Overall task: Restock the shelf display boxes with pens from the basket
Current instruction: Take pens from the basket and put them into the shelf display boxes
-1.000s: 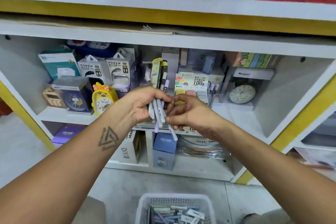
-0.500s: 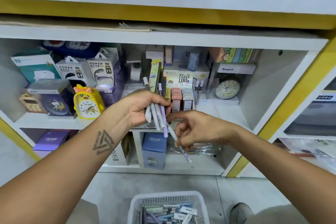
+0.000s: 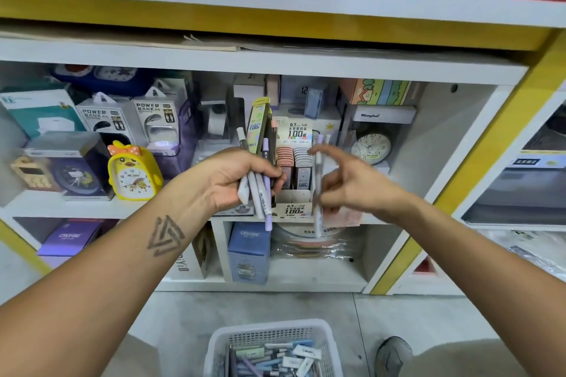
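My left hand [image 3: 235,177] grips a bundle of pens [image 3: 260,193], white and lilac, held upright in front of the shelf. My right hand [image 3: 352,180] holds a single pale pen [image 3: 318,208] upright, blurred, with the forefinger stretched toward the left. Right behind both hands stands a display box [image 3: 295,208] marked 0.7 HB 100, holding pink and grey lead cases. A taller yellow-green display box [image 3: 258,125] rises behind my left hand. On the floor below sits the white basket [image 3: 324,333] with several pens inside.
The white shelf [image 3: 92,208] carries a yellow chick alarm clock [image 3: 134,171], power bank packs [image 3: 156,119], a boxed clock [image 3: 70,165] and a round clock [image 3: 370,147]. Blue and purple boxes [image 3: 248,251] stand in the lower compartments. A shoe [image 3: 393,355] is by the basket.
My right hand has pulled one pen out of the bundle and moved right and up with it. The left hand keeps the rest of the pens. The view shifted slightly right.
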A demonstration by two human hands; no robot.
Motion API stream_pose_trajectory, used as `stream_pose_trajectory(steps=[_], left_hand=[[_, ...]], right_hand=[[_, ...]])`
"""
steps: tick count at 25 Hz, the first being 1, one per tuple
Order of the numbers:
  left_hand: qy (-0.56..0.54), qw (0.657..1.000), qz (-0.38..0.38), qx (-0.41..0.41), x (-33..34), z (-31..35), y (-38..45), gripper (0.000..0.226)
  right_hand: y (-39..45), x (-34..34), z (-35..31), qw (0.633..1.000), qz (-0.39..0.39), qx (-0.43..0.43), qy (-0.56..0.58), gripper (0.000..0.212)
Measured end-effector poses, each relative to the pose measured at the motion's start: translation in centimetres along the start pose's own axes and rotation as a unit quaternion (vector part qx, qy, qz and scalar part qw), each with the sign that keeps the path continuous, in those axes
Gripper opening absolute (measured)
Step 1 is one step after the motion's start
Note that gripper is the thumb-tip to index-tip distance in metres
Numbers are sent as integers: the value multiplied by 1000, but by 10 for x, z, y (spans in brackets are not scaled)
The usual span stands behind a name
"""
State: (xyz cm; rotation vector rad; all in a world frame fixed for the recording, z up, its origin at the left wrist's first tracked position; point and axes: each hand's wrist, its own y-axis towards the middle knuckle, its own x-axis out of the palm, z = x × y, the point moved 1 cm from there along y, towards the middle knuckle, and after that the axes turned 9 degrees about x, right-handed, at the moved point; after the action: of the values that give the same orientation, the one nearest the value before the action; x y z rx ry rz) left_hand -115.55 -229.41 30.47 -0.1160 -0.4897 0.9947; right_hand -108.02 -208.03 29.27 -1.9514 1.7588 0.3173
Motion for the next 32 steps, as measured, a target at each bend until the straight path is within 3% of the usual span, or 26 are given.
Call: stream_pose_trajectory(steps=[2, 5, 8, 12, 18, 29, 32], left_hand=[[1, 1000, 0, -4, 4, -3, 1, 21], [0, 1000, -10, -10, 12, -11, 5, 30], [15, 1000, -16, -14, 17, -17, 11, 29], [27, 999, -19, -24, 20, -21, 17, 25], [15, 999, -25, -38, 19, -25, 24, 16], [21, 998, -34, -52, 15, -25, 19, 15], [31, 997, -38, -52, 15, -24, 15, 14]], right_hand=[[9, -22, -2, 991, 125, -27, 45, 63], [29, -49, 3, 947, 314, -49, 48, 32], [43, -56, 14, 924, 371, -64, -65, 19], [54, -51, 18, 904, 372, -81, -196, 20], [59, -48, 16, 910, 340, -119, -206, 6], [63, -39, 10, 914, 305, -119, -239, 4], [64, -37, 6, 907, 293, -88, -290, 18]])
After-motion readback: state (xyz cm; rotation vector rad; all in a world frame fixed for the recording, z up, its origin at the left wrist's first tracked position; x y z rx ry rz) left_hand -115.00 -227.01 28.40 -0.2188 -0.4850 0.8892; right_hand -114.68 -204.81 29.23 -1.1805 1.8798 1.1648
